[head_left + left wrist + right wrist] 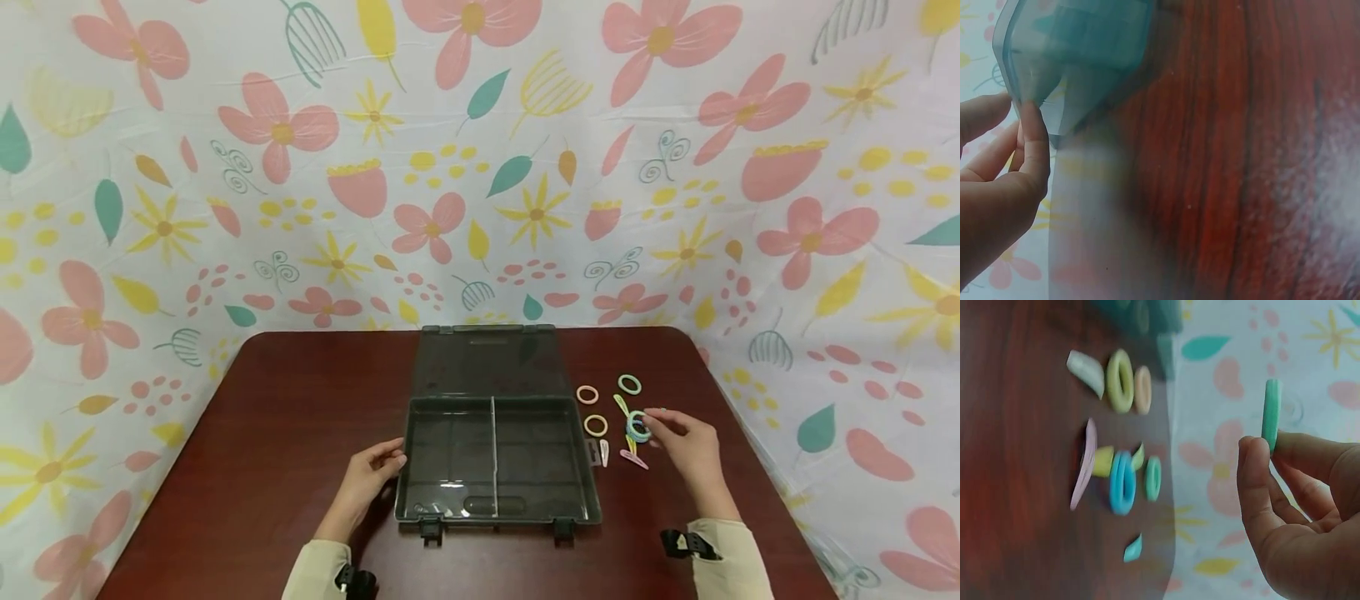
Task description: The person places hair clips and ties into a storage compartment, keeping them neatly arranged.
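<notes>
A dark see-through plastic storage box lies with its lid folded back, a divider parting its inside in two. My left hand holds the box's left wall at the edge between thumb and fingers. On the right, my right hand pinches a green hair tie by its lower end, raised over the other hair pieces. Below it lie blue hair ties, a pink hair clip and a yellow-green clip.
Between box and right hand lie a pink hair tie, a yellow one and a pale clip. Another green hair tie is farther back. Two latches stick out at the box's front. A flowered cloth hangs behind the brown table.
</notes>
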Motion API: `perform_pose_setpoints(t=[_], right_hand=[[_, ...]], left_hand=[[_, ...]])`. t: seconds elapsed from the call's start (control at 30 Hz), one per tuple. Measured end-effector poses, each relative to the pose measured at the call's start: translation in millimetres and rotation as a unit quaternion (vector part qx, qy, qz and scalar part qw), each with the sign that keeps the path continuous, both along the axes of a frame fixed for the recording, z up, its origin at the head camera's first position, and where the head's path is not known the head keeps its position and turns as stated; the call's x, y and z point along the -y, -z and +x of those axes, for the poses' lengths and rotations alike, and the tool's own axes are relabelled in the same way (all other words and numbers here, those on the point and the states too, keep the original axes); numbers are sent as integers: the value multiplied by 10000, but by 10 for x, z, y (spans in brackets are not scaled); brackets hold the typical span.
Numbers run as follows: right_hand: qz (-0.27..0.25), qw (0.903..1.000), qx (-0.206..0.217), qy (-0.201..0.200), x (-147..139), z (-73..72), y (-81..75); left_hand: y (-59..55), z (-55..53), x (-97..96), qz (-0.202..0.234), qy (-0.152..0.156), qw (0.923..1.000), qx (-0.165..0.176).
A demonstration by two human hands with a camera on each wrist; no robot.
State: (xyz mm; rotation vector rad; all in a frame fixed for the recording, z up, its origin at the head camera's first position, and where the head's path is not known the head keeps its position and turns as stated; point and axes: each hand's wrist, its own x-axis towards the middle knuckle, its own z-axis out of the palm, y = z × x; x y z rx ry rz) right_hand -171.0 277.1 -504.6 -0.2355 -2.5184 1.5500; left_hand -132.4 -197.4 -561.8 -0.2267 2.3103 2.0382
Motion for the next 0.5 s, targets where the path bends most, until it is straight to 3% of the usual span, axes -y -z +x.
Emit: perform_pose_setpoints(t=[0.1, 0.23, 0.33, 0.43, 0.5], right_hand=[[17, 9997, 170, -152, 149, -32, -57], [-22, 9978, 461, -476, 348, -89, -133], [-141, 9957, 576, -712, 506, -145, -142], [-313, 9941, 602, -848, 681, -218, -128], [-527, 9930, 550, -900, 804, -271, -111]], left_hand=[[-20, 0, -24, 5, 50, 10000, -66], [-147, 28, -69, -58, 95, 9999, -132], [-110, 17, -70, -45, 9, 9999, -154], [19, -6, -40, 29, -81, 9998, -167], [17, 10, -36, 13, -86, 9999, -123]])
